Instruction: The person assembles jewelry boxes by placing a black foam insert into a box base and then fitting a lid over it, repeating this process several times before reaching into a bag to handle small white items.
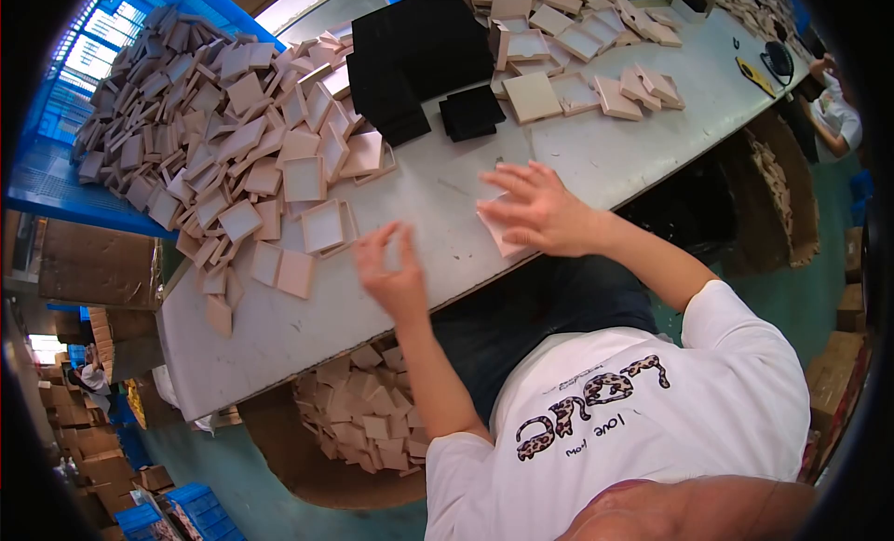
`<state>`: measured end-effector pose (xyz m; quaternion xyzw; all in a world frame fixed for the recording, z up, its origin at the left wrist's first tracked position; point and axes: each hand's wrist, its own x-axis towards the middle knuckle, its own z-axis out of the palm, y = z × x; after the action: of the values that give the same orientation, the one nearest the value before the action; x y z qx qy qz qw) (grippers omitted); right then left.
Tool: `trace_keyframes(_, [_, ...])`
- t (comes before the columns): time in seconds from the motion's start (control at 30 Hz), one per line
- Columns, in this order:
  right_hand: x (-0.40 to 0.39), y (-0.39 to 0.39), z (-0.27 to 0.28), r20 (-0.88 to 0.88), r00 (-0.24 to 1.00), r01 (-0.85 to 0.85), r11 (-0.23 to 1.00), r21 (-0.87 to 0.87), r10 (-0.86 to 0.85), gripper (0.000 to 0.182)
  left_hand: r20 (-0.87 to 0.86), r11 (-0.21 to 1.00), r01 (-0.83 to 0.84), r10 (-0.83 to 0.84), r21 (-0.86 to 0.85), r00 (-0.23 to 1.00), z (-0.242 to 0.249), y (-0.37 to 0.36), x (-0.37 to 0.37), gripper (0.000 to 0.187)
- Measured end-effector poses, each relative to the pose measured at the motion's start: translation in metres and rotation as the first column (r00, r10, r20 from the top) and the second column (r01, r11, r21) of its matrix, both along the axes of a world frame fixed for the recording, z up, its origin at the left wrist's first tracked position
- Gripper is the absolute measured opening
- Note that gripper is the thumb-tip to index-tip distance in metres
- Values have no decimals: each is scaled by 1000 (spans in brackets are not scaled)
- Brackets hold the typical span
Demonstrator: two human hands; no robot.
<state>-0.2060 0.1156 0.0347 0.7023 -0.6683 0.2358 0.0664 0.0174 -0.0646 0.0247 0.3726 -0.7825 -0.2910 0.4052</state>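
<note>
My right hand is over a small pale pink box near the table's front edge, its fingers spread and overlapping the box. Left of it, my left hand hovers over the table, slightly blurred, fingers apart with nothing between them. Near that hand lie shallow open box halves, one a white-lined tray. Beyond both hands sits a short stack of thin black pads, beside a much larger black stack.
A big heap of pink box parts spills from a blue crate at the left. More boxes lie at the back, with a yellow cutter farther right. Below the table stands a carton of boxes. Another person is at far right.
</note>
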Motion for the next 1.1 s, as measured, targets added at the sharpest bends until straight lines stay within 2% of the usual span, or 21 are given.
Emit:
trace_keyframes(0.03, [-14,-11,7,86,996,0,999,-45,4,51,53,976,-217,215,33,975,8,-14,9,32])
trace_keyframes(0.07, [-30,-27,11,173,984,-3,980,-198,38,59,110,937,-319,335,-144,936,11,-29,11,27])
trace_keyframes(0.1, [-40,-44,14,156,987,64,977,-204,-32,58,144,862,-393,454,-320,879,14,-42,12,23])
trace_keyframes(0.17, [-60,-74,17,121,977,200,952,-231,-176,58,313,880,-365,455,-305,834,5,-64,21,20])
trace_keyframes(0.2, [-75,-85,13,105,978,196,969,-152,-181,54,389,886,-354,452,-300,803,2,-74,21,20])
trace_keyframes(0.27, [-96,-104,0,77,979,191,982,16,-191,45,364,916,-337,396,-216,843,0,-81,26,21])
trace_keyframes(0.3, [-99,-108,6,131,972,186,981,59,-193,42,355,930,-327,367,-168,860,1,-79,29,21])
trace_keyframes(0.37, [-103,-113,15,238,951,166,975,150,-199,35,245,925,-271,337,-267,909,-1,-70,30,21])
trace_keyframes(0.4, [-104,-115,13,250,949,162,977,135,-192,34,191,916,-245,314,-317,930,1,-64,28,21])
trace_keyframes(0.5, [-108,-117,4,250,958,134,989,56,-144,29,138,751,-365,513,-550,847,11,-52,13,16])
trace_keyframes(0.6, [-114,-112,-6,187,981,61,996,-64,-48,27,354,788,-387,577,-478,736,-11,-82,25,16])
trace_keyframes(0.7, [-112,-98,-3,193,981,10,986,-169,23,33,450,866,-364,491,-342,746,-10,-98,31,18])
trace_keyframes(0.77, [-112,-87,4,256,963,-11,964,-266,82,33,322,887,-371,449,-276,834,-10,-99,33,17])
trace_keyframes(0.83, [-111,-75,13,291,957,69,953,-295,21,33,219,915,-362,396,-178,892,-11,-97,34,15])
trace_keyframes(1.0, [-114,-57,17,351,936,194,875,-444,-29,35,72,938,-338,333,82,940,-11,-92,28,14])
trace_keyframes(1.1, [-105,-36,34,384,923,250,811,-529,-34,34,-167,918,-353,325,-178,931,14,-57,11,14])
